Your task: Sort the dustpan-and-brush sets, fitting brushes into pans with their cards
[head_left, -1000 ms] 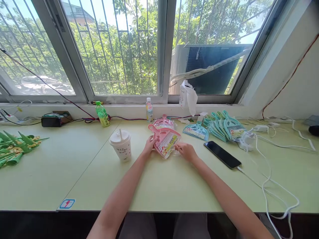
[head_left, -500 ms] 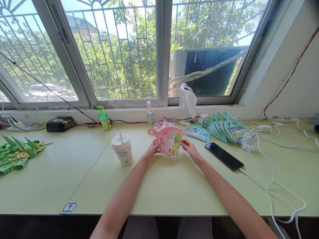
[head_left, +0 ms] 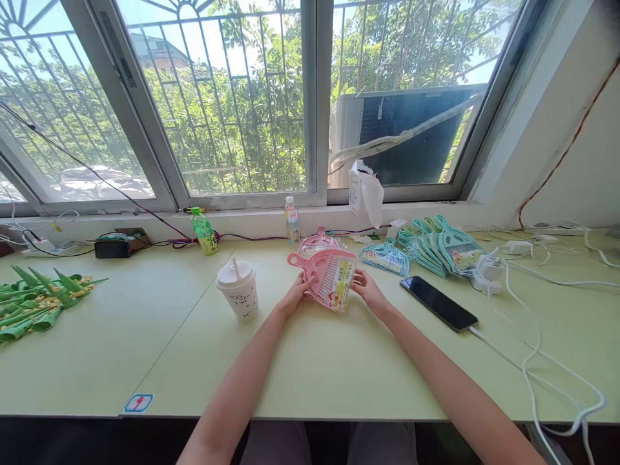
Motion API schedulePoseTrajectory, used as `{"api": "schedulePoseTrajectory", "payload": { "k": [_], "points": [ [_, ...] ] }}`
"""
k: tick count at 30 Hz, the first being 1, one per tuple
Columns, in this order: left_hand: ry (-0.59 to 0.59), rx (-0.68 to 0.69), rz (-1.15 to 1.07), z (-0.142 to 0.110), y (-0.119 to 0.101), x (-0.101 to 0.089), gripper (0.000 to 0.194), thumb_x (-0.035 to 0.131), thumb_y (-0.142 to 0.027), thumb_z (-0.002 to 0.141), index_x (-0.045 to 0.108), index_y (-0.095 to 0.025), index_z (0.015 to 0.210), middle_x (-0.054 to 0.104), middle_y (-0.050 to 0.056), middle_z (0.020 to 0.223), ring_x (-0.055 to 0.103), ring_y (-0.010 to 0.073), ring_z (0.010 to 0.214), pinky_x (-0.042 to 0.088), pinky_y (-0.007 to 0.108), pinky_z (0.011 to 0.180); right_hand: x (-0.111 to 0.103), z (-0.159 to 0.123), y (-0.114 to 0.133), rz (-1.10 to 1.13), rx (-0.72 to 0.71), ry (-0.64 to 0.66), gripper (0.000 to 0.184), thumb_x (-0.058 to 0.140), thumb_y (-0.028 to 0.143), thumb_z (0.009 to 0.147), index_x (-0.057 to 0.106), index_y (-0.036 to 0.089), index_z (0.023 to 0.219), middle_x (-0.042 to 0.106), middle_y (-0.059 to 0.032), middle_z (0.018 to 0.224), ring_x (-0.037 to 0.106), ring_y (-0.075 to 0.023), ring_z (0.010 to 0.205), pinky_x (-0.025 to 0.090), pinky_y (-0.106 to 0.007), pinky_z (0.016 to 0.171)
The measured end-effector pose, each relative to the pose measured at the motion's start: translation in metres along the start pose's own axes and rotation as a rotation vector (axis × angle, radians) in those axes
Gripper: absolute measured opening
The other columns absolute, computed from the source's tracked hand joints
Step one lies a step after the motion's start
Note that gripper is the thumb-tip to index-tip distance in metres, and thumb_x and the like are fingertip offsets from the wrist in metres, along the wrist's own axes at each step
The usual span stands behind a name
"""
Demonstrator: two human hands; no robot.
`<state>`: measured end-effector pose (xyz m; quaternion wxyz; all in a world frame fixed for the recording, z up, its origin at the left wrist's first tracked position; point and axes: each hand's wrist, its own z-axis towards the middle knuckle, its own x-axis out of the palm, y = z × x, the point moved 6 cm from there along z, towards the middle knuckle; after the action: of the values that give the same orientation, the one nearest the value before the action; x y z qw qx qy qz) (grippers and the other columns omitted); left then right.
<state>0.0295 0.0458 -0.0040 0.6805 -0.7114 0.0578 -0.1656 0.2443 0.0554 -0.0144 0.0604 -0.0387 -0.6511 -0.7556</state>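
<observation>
Green table (head_left: 310, 374), pink dustpan (head_left: 322, 274) aslant, handle (head_left: 301, 261) toward left

We cannot see part of the left hand (head_left: 293, 296), hidden behind the pink dustpan (head_left: 320, 276); whether the right hand (head_left: 371, 294) grips the dustpan's edge or only touches it, we cannot tell. Print on the label (head_left: 343, 282): too small to read. Second pink dustpan (head_left: 320, 241) partly covered. Green pile (head_left: 36, 302) cut off by left edge.
</observation>
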Motion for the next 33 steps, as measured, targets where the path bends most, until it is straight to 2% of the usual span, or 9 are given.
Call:
{"api": "schedulePoseTrajectory", "payload": {
  "k": [3,5,10,14,20,23,29,31,33],
  "points": [
    [0.021,-0.017,0.000,0.001,0.001,0.003,0.065,0.062,-0.052,0.078,0.039,-0.025,0.132,0.056,0.010,0.129,0.060,0.0250,0.105,0.052,0.034,0.079,-0.006,0.001,-0.006,-0.081,0.034,-0.068,0.048,0.078,0.028,0.054,0.055,0.020,0.096,0.068,-0.0060,0.094,0.063,-0.0234,0.094,0.050,-0.040,0.086],
    [0.020,-0.020,-0.010,0.003,0.002,0.004,0.062,0.055,-0.057,0.080,0.039,-0.026,0.132,0.055,0.009,0.130,0.060,0.0244,0.105,0.052,0.033,0.076,-0.006,0.001,-0.010,-0.053,0.080,-0.049,0.044,0.077,0.024,0.055,0.056,0.020,0.093,0.068,-0.0056,0.092,0.064,-0.0223,0.091,0.051,-0.039,0.085],
    [0.003,0.005,0.036,0.006,0.004,0.003,0.064,0.032,-0.067,0.085,0.047,-0.021,0.128,0.062,0.011,0.119,0.062,0.0257,0.097,0.051,0.039,0.078,0.005,-0.003,-0.018,0.136,0.194,0.092,0.047,0.075,0.021,0.059,0.055,0.022,0.102,0.071,-0.0042,0.092,0.068,-0.0189,0.082,0.055,-0.033,0.079],
    [-0.032,0.022,0.021,0.010,0.005,-0.001,0.061,0.032,-0.063,0.087,0.053,-0.019,0.124,0.067,0.012,0.107,0.064,0.0250,0.090,0.051,0.040,0.077,0.005,-0.004,-0.018,0.152,0.201,0.048,0.048,0.074,0.016,0.058,0.056,0.023,0.101,0.072,-0.0025,0.087,0.069,-0.0190,0.076,0.057,-0.031,0.071],
    [-0.293,0.010,-0.180,0.021,0.010,-0.031,0.047,0.042,-0.055,0.088,0.055,-0.018,0.115,0.069,0.009,0.089,0.066,0.0185,0.071,0.054,0.032,0.064,-0.001,-0.002,-0.009,0.138,0.182,0.026,0.043,0.071,0.016,0.062,0.060,0.023,0.103,0.072,-0.0030,0.087,0.069,-0.0199,0.078,0.057,-0.033,0.071],
    [-0.410,0.020,-0.249,0.021,0.009,-0.049,0.042,0.043,-0.049,0.089,0.057,-0.016,0.112,0.068,0.010,0.087,0.066,0.0171,0.067,0.055,0.032,0.065,-0.002,-0.002,-0.009,0.127,0.206,0.051,0.042,0.069,0.014,0.063,0.061,0.022,0.103,0.072,-0.0042,0.088,0.069,-0.0202,0.078,0.057,-0.033,0.070],
    [-0.580,0.165,-0.525,0.007,-0.002,-0.087,0.046,0.024,-0.047,0.096,0.051,-0.015,0.114,0.064,0.017,0.109,0.066,0.0193,0.094,0.054,0.032,0.077,-0.021,0.001,-0.004,0.173,0.200,-0.035,0.042,0.064,0.010,0.061,0.062,0.021,0.101,0.072,-0.0025,0.082,0.069,-0.0187,0.074,0.057,-0.030,0.069],
    [-0.584,0.182,-0.576,0.005,-0.003,-0.092,0.047,0.028,-0.053,0.093,0.047,-0.017,0.116,0.061,0.018,0.117,0.063,0.0203,0.102,0.055,0.032,0.077,-0.030,0.003,-0.001,0.203,0.183,-0.095,0.040,0.063,0.009,0.061,0.062,0.021,0.100,0.072,-0.0019,0.081,0.069,-0.0182,0.073,0.057,-0.030,0.069],
    [-0.522,0.149,-0.520,0.008,-0.002,-0.088,0.045,0.042,-0.053,0.089,0.047,-0.017,0.115,0.060,0.017,0.119,0.063,0.0223,0.103,0.056,0.033,0.074,-0.039,0.005,0.002,0.220,0.157,-0.149,0.038,0.063,0.010,0.061,0.062,0.021,0.097,0.072,-0.0020,0.082,0.069,-0.0183,0.073,0.057,-0.031,0.070]
  ]
}}
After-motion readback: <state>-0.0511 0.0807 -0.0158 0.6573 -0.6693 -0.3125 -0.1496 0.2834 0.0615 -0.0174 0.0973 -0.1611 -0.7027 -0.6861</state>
